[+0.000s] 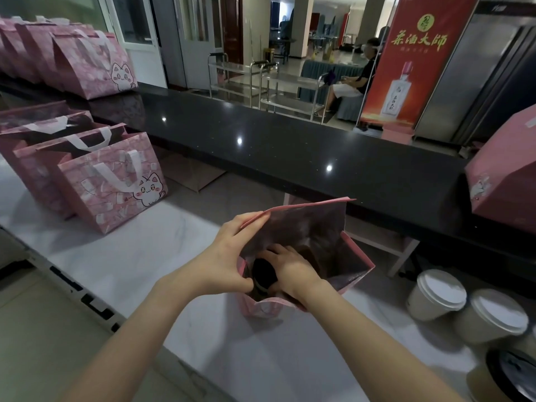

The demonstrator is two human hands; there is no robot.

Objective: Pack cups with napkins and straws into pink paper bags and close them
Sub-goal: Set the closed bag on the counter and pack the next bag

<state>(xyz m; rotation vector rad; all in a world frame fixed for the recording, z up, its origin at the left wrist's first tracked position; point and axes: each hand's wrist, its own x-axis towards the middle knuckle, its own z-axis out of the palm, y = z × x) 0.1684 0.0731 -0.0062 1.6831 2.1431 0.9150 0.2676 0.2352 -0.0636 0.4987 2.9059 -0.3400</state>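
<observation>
An open pink paper bag (316, 224) stands on the white counter in front of me. My left hand (229, 256) pinches the bag's left edge and holds its mouth apart. My right hand (290, 269) reaches down inside the bag and grips a cup with a black lid (263, 272), low in the bag's near corner. The cup's body is hidden by the bag wall and my fingers. No napkin or straw shows.
Two white-lidded cups (438, 294) (496, 314) and a black-lidded one (513, 375) stand at the right. Open pink cat bags (116, 184) stand at left, folded ones (87, 62) on the raised black counter (290, 149). A pink box (504, 169) sits at far right.
</observation>
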